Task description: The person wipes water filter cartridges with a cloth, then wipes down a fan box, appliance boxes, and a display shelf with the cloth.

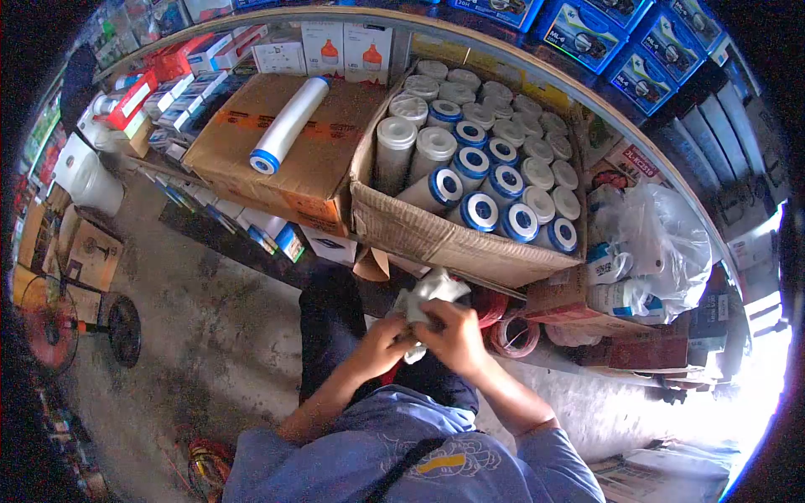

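Note:
Close to my body, a crumpled whitish cloth (436,291) is bunched between my hands. My left hand (379,345) has its fingers closed on the cloth's lower left side. From the right, my right hand (454,337) grips the same cloth, fingers curled; folds hide some fingertips. Beyond them stands an open cardboard box (470,243) packed with upright white filter cartridges, several with blue end caps (480,211). One blue-ended filter cartridge (290,126) lies by itself on a closed brown carton (220,126) to the left.
A clear plastic bag (671,243) with white items sits right of the open box. Red coiled wire (513,335) lies below it. On the left are a fan (124,330) and a white bucket (99,186). Blue boxes (584,33) line the upper shelf.

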